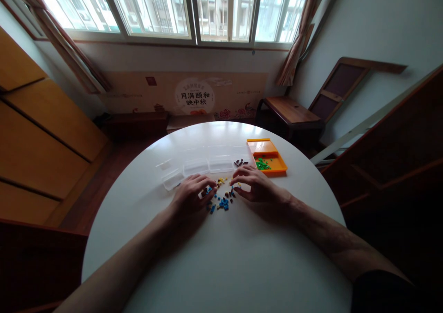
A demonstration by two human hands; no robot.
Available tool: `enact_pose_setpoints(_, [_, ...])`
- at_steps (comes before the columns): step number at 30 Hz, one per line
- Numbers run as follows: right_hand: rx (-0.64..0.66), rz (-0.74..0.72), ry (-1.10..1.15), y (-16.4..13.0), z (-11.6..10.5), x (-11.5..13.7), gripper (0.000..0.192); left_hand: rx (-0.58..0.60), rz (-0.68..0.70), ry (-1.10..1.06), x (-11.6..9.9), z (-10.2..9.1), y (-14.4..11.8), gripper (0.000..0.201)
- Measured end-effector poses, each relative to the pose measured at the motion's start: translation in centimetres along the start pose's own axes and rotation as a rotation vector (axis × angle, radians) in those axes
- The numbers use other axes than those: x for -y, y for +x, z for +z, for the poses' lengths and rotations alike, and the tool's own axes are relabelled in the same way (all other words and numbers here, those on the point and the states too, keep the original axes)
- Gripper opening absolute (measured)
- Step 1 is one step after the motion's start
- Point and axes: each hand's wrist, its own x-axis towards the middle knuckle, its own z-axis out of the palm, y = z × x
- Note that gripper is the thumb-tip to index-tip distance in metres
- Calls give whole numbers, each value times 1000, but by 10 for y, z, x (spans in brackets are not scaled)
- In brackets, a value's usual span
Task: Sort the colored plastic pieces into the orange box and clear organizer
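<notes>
Both hands down on the round white desk (221, 267), palms down, either side of a small heap of bricks (221, 197), blue, yellow and dark ones mixed. Left hand (192, 194) sits at the heap's left edge, fingers curled over a few blue bricks; its grip looks bent around them, but whether it really pinches one can't be told, too small and partly hidden. Right hand (254, 186) at the heap's right edge, fingertips touching the desk beside the dark and yellow bricks; grip curled loosely, can't tell whether anything is caught in it. So the heap lies between the two grips, touching the fingertips of both, most blue bricks nearer the left hand. Just behind the hands, a row of clear boxes (204, 165), a few dark bricks in the rightmost part. Right of those, an orange tray (277, 165) with green bricks (262, 165) in it, near the right hand but apart from it. Both forearms rest on the desk.
</notes>
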Motion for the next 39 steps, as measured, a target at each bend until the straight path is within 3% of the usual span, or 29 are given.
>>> enact_pose_setpoints(6, [43, 10, 9, 1, 4, -1, 4, -5, -3, 10, 0, 1, 1, 7])
enact_pose_setpoints(12, [39, -8, 18, 3, 4, -1, 7, -2, 2, 20, 1, 2, 1, 10])
enact_pose_setpoints(15, [-97, 36, -44, 3, 3, -5, 10, 5, 21, 29, 1, 2, 1, 10])
enact_pose_setpoints(19, [-350, 263, -195, 0, -3, -21, 11, 57, 80, 58, -3, 3, -1, 13])
enact_pose_setpoints(23, [-437, 396, -278, -4, -6, -32, 8, 83, 122, 59, -9, 4, -1, 16])
enact_pose_setpoints(26, [-371, 325, -180, -3, -4, -27, 7, 107, 132, 44, -9, 4, 0, 17])
enact_pose_setpoints(31, [-56, 46, -6, 1, 1, -3, 12, 137, 145, 3, -2, 3, 0, 15])
enact_pose_setpoints(34, [25, 19, 15, 3, 2, 5, 15, 150, 167, -10, 3, 5, -1, 16])
enact_pose_setpoints(39, [47, 42, 38, 2, 3, 6, 15, 152, 196, -15, 4, 8, -1, 21])
